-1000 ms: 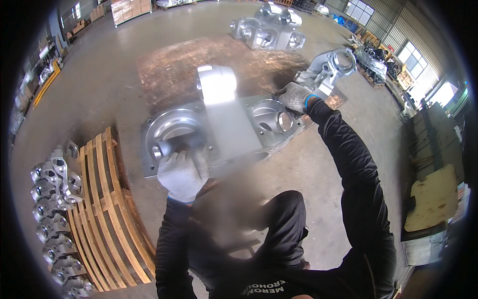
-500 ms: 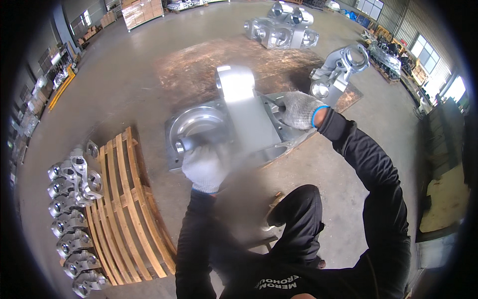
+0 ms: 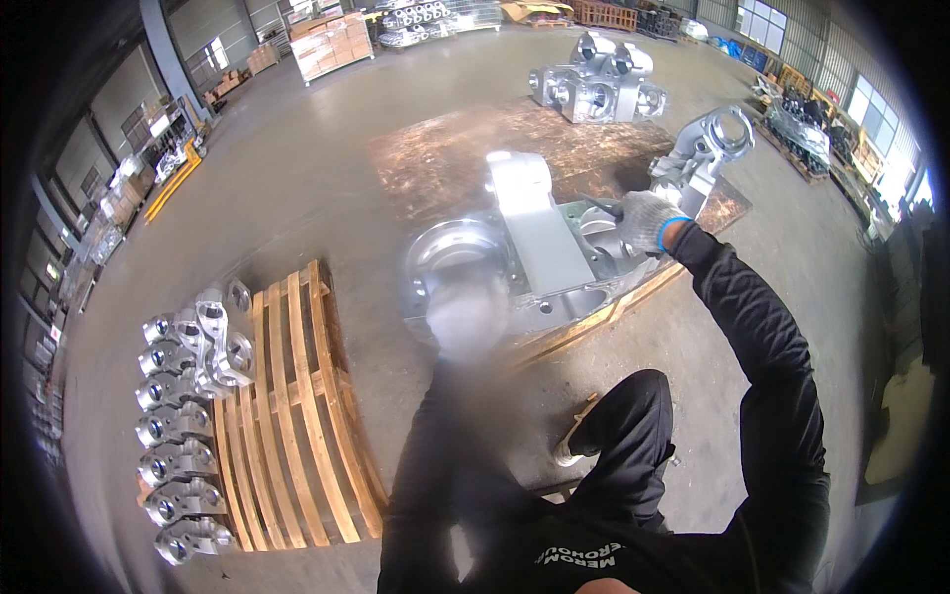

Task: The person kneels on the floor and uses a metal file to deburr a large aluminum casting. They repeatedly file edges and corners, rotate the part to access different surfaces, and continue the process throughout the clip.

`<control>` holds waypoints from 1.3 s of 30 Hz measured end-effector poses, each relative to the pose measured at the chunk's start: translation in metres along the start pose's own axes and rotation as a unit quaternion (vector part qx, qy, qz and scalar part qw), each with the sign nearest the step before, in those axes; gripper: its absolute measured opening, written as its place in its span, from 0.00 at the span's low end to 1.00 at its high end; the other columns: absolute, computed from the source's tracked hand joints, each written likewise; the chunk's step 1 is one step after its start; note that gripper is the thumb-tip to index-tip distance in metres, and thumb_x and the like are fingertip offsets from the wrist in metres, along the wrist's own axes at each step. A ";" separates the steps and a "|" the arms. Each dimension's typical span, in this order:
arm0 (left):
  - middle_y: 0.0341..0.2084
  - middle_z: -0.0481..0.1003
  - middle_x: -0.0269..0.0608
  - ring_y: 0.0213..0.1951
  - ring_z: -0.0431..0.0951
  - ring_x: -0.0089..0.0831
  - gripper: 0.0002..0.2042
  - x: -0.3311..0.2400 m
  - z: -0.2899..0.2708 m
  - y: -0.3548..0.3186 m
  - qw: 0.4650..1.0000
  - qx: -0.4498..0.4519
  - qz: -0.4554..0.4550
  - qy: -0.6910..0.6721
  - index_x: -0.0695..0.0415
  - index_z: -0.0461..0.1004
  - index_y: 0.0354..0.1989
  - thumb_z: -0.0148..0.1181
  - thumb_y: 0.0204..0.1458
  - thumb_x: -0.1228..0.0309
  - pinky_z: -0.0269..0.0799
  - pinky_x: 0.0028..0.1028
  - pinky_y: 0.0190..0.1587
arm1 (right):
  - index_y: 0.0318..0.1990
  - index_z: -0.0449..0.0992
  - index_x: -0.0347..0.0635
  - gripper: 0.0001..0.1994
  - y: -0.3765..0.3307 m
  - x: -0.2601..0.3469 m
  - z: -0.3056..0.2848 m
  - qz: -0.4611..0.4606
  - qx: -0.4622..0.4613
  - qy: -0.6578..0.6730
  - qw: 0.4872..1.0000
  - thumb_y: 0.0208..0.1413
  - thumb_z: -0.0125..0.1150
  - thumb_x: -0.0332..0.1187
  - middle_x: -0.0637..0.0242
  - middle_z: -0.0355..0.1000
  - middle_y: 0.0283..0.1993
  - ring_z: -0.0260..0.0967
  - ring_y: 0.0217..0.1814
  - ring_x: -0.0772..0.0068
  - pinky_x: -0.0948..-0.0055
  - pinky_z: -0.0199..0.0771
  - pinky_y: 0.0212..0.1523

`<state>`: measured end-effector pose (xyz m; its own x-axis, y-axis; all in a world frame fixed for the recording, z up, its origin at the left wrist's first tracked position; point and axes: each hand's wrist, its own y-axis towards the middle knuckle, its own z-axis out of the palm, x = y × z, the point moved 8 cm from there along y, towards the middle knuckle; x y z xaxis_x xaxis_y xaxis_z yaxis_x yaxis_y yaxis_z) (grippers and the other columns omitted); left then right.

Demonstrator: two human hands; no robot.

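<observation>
A large silvery machined metal casting [image 3: 539, 247] lies before me, with a broad raised arm and a round ring-shaped recess [image 3: 457, 247] at its left. My left hand [image 3: 465, 315], in a pale work glove, is at the near edge of that recess. Blur smears its fingers, so whether it holds anything does not show. My right hand [image 3: 648, 222], in a grey glove with a blue cuff, is closed around a slim dark tool [image 3: 601, 206]. The tool points left, over the bores right of the raised arm. Another casting [image 3: 698, 158] stands just beyond that hand.
A rusty brown plate [image 3: 445, 158] lies on the floor beneath the castings. Farther back stands a group of castings [image 3: 599, 84]. At my left, a wooden pallet [image 3: 297, 416] has several smaller castings [image 3: 178, 426] lined up along its side. Stacked boxes [image 3: 332, 48] are far off.
The whole scene has shifted right in view. My right hand has drawn off the casting toward its right end, uncovering the bores. My left hand is nearer the ring recess and more blurred.
</observation>
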<state>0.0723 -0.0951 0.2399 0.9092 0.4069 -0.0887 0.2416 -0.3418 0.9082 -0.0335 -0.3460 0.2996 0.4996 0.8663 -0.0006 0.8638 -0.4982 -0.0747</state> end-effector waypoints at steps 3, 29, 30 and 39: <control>0.11 0.70 0.44 0.16 0.73 0.45 0.19 0.005 0.006 -0.002 1.000 0.019 -0.022 -0.002 0.53 0.70 0.12 0.64 0.54 0.63 0.69 0.42 0.23 | 0.55 0.81 0.38 0.24 -0.002 0.009 -0.002 -0.054 -0.125 0.003 0.991 0.58 0.68 0.45 0.49 0.81 0.36 0.82 0.37 0.49 0.56 0.80 0.39; 0.19 0.73 0.42 0.19 0.74 0.41 0.12 0.019 0.017 -0.022 0.997 0.034 -0.046 -0.047 0.56 0.79 0.32 0.63 0.55 0.60 0.72 0.37 0.29 | 0.67 0.75 0.48 0.23 0.119 0.079 0.026 -0.207 0.159 0.250 0.932 0.67 0.59 0.41 0.63 0.78 0.58 0.74 0.48 0.79 0.72 0.74 0.53; 0.20 0.74 0.42 0.20 0.74 0.41 0.12 0.021 0.020 -0.023 0.996 0.049 -0.057 -0.041 0.57 0.80 0.33 0.62 0.55 0.59 0.72 0.37 0.30 | 0.67 0.75 0.48 0.23 0.113 0.067 0.024 -0.162 0.156 0.230 0.947 0.67 0.59 0.42 0.61 0.78 0.62 0.75 0.52 0.79 0.72 0.75 0.56; 0.26 0.76 0.44 0.24 0.76 0.38 0.09 0.013 0.018 -0.021 0.998 0.044 0.001 -0.042 0.56 0.80 0.36 0.58 0.57 0.65 0.71 0.37 0.27 | 0.66 0.77 0.49 0.23 0.145 0.186 0.039 -0.369 0.043 0.111 0.922 0.64 0.59 0.36 0.70 0.81 0.31 0.72 0.25 0.80 0.79 0.70 0.27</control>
<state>0.0855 -0.0977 0.2125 0.9338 0.3355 -0.1244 0.2655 -0.4165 0.8695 0.1821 -0.2558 0.2503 -0.2129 0.9346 0.2850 0.9701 0.2370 -0.0523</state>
